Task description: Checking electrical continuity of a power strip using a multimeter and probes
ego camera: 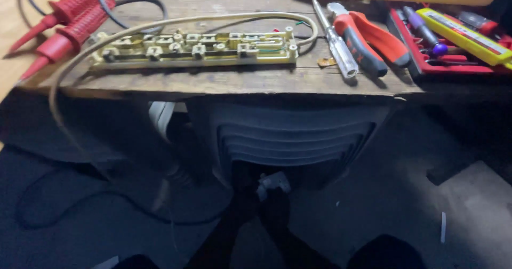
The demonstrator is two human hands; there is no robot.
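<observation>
- My hands were out of view, so I could not tell their state.
- The opened power strip (194,47) lay on the wooden counter (240,79) (cream cable (64,71) looping off its edge).
- Red-handled pliers (368,34) and a screwdriver (336,39) lay just beside it.

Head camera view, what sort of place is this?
Probably a small electrical repair bench at home or in a workshop. An opened power strip with its cable lies on a rough wooden board, beside red-handled pliers, a screwdriver and red test probes.

Workshop: tool-strewn wooden bench (213,82)
</observation>
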